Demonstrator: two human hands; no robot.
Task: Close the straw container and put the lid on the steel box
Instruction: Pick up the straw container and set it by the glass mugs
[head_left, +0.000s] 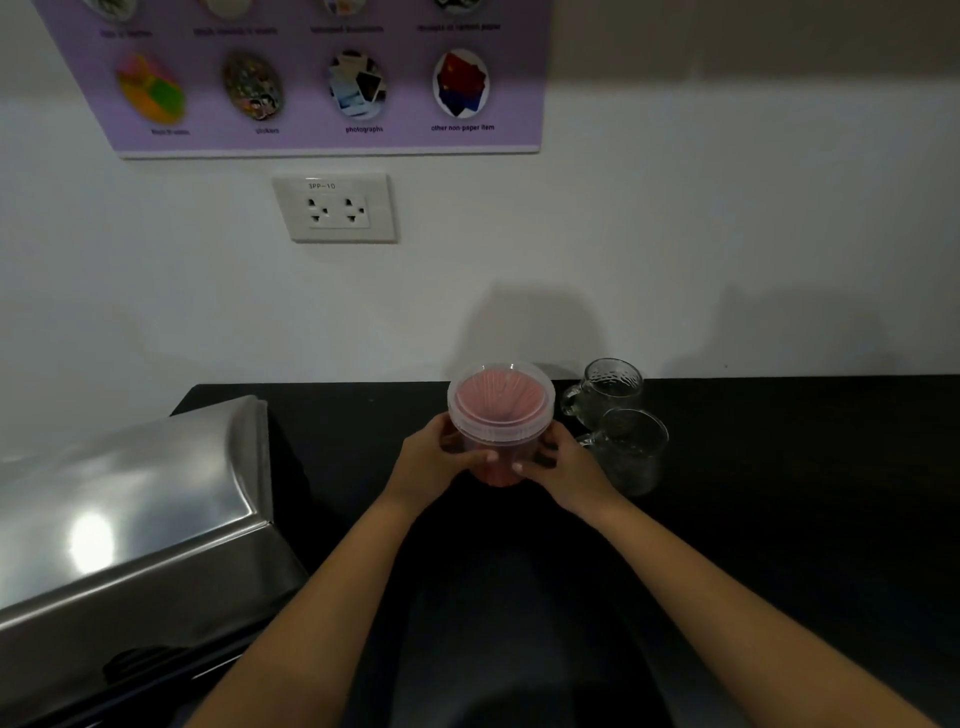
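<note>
Straw container (500, 423), a clear round plastic tub packed with pink straws, stands near the back edge of the black bench (779, 519), close to the white wall (675, 234), with its clear lid (501, 397) sitting across the rim. Both hands wrap it from the front: the left hand (434, 460) curls against the tub's left side and the right hand (563, 465) against its right side, thumbs meeting on the near wall just under the lid's edge, fingers closed around the body. Just right of the container stand 2 clear glass mugs (615, 415), 1 behind the other, the nearer one close beside the right hand, so the room on that side is tight. Left of the container a strip of bare bench lies open, and beyond it sits the steel box (130, 519), its shiny sloped lid resting on top and its right edge well apart from the tub. Toward the viewer from the container the bench is bare except for the 2 forearms reaching across it. Further right of the mugs the dark surface runs open to the frame's edge. Above and left of the container a double wall socket (336, 209) is set in the wall, with a purple poster (311, 78) higher still.
</note>
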